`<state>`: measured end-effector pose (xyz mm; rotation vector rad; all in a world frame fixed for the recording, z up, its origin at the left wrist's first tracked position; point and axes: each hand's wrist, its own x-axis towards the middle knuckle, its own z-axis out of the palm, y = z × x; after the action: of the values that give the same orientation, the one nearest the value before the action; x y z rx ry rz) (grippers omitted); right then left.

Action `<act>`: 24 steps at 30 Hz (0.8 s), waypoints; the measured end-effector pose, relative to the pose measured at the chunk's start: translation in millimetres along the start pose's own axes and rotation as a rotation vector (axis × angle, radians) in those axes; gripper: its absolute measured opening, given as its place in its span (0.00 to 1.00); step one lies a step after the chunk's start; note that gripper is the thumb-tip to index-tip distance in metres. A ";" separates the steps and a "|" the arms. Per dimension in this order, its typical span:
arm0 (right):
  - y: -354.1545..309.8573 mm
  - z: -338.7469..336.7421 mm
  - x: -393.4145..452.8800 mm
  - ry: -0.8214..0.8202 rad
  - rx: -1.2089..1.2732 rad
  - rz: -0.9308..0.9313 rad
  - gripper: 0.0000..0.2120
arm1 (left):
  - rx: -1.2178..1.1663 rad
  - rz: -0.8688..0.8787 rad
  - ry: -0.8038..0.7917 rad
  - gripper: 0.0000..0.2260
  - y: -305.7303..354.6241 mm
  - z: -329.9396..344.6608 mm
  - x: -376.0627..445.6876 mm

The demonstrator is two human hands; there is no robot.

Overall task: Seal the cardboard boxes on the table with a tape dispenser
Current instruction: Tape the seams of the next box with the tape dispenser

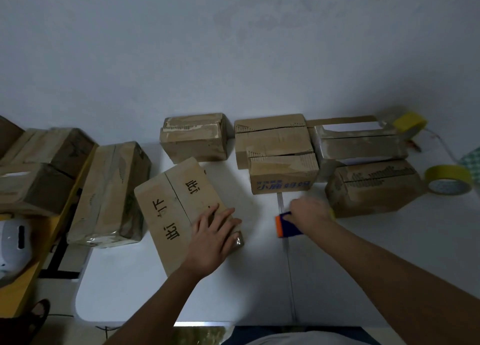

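A: Where was the working box? 
B: The box with black characters (179, 212) was lying skewed on the white desk (363, 279), near its front-left part. The left hand (213, 235) was laid flat on its near right corner, fingers straight, nothing grasped.

A: And the tape dispenser?
B: The blue-and-orange tape dispenser (285, 224) was sitting on the desk right of that box, apart from it. The right hand (307, 211) was on it, fingers seemingly closed over its top; motion blur was noted, so the grip was judged as clenched on the dispenser, not certain.

A: Risks?
B: The centre seam looked untaped. With the box pinned only at one corner, it could be spun or slid when tape was dragged. A skewed box could give a crooked strip missing the seam. The small printed box (283, 174) and the box on the right (371, 189) were close by and could be knocked. The yellow tape roll (449, 180) was near the desk's right edge.
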<state>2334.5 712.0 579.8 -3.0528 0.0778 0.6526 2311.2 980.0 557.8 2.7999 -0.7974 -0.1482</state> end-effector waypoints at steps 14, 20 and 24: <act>-23.0 48.9 -13.6 -0.019 0.852 0.045 0.07 | 0.003 -0.003 -0.003 0.21 0.7 1.4 2.7; -77.2 34.7 -21.1 -0.402 1.706 0.354 0.17 | -0.123 -0.040 0.012 0.22 -5.2 -6.7 -0.8; -81.1 45.5 -19.9 -0.126 1.621 0.241 0.10 | -0.083 -0.055 0.021 0.23 -13.0 -5.4 -13.8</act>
<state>2302.1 795.1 547.1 -1.4402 0.6088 0.4024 2306.9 999.1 560.4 2.7420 -0.6943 -0.1571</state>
